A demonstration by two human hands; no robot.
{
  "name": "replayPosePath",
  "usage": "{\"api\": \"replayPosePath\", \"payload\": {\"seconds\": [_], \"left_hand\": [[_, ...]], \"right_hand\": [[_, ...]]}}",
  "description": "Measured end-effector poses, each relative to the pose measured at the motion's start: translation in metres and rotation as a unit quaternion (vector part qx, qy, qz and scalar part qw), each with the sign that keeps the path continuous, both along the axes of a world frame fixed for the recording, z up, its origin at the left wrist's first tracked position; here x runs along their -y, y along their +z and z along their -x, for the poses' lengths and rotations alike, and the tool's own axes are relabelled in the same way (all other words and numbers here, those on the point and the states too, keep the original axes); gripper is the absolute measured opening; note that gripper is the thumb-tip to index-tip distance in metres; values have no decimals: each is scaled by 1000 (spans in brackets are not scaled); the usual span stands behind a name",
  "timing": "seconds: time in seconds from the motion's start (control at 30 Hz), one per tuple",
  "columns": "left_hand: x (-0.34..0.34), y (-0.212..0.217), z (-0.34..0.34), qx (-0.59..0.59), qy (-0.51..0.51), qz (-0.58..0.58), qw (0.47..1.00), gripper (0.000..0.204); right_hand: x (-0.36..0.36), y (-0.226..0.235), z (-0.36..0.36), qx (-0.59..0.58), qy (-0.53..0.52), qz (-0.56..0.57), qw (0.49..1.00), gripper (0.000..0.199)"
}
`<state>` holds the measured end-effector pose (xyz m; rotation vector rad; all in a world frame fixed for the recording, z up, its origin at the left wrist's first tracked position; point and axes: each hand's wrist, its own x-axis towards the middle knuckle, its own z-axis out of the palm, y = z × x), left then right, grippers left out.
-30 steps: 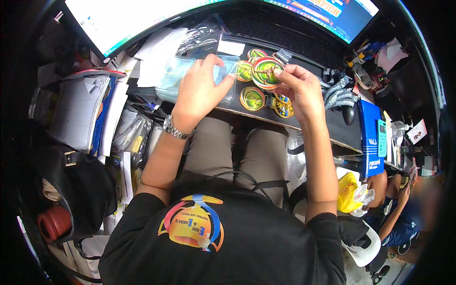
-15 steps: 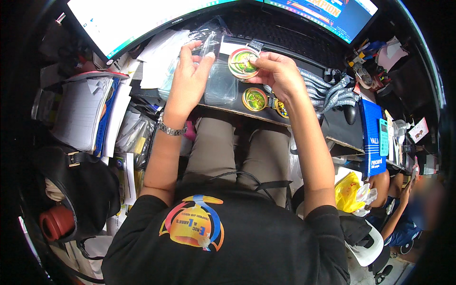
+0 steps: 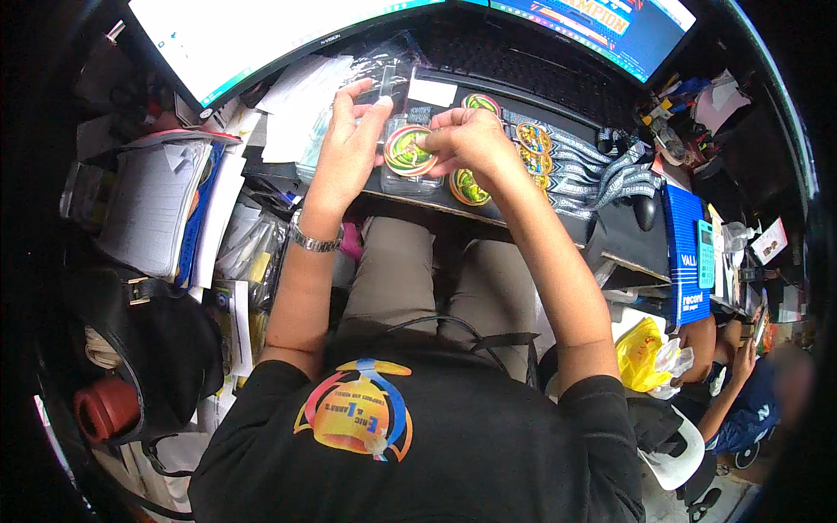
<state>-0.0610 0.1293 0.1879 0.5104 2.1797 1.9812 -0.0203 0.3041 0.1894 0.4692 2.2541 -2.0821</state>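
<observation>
My right hand (image 3: 466,144) pinches a round medal (image 3: 408,155) with a green centre and a red-and-gold rim. It has brought the medal up beside my left hand (image 3: 350,144), which wears a metal watch (image 3: 316,235). Clear plastic bags (image 3: 397,83) lie at the thumb and fingers of my left hand, which seems to grip one; the exact hold is hard to see. Under the held medal are more clear bags on the desk. Several more medals, among them a green one (image 3: 472,186) and a gold-and-blue one (image 3: 534,138), lie around my right hand on grey printed ribbons (image 3: 602,170).
Two monitors (image 3: 261,44) and a black keyboard (image 3: 523,83) stand behind. A black mouse (image 3: 645,212), blue record book (image 3: 687,253) and teal calculator (image 3: 704,253) are to the right. Stacked papers (image 3: 148,209) fill the left. Another person (image 3: 741,401) sits at far right.
My right hand has moved left with the medal, bringing it next to my left hand over the clear bags. More medals on the ribbons now show. My left hand has barely moved.
</observation>
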Motion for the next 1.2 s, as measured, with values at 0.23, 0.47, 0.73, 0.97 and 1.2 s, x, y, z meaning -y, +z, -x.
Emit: {"api": "replayPosePath", "payload": {"seconds": [0.23, 0.47, 0.73, 0.97, 1.2], "left_hand": [[-4, -8, 1, -41, -4, 53, 998, 51], [-11, -14, -9, -181, 29, 150, 972, 47], [-42, -18, -46, -300, 116, 351, 879, 53], [-32, -14, -54, -301, 66, 378, 873, 67], [0, -20, -62, -309, 17, 328, 893, 44]], "right_hand": [[-1, -1, 1, -28, -18, -340, 940, 54], [2, -11, -11, -97, -70, -389, 913, 36], [-22, -16, -10, -23, -78, -129, 988, 27], [-22, -16, 3, -29, -40, -172, 984, 31], [-22, -14, 11, 28, -20, -103, 994, 32]]}}
